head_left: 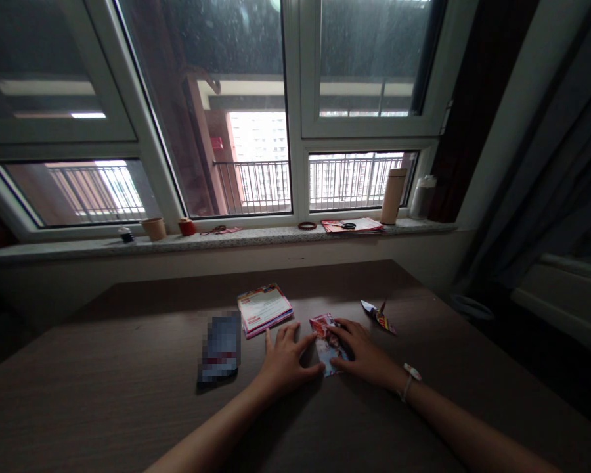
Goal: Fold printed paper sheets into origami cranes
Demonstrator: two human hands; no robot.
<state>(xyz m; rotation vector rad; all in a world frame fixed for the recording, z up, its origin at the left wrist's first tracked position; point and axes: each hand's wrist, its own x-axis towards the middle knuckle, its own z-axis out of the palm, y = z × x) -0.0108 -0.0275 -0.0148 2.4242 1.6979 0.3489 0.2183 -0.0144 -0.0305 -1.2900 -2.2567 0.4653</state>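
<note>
Partly open — left grip [282, 361] and right grip [367, 355] against printed paper [324, 347].

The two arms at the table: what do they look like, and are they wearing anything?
They are a person's: the left hand and right hand show no gloves, sleeves or cables. A thin, pale bracelet with a whitish ornament circles the right wrist; nothing shows on the left.

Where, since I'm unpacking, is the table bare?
Bare: the brown wooden table left of the pixelated dark object, and right of the multicoloured folded paper. Crowded: where the left hand and right hand touch colourful rectangular paper, near the white-topped paper stack.
</note>
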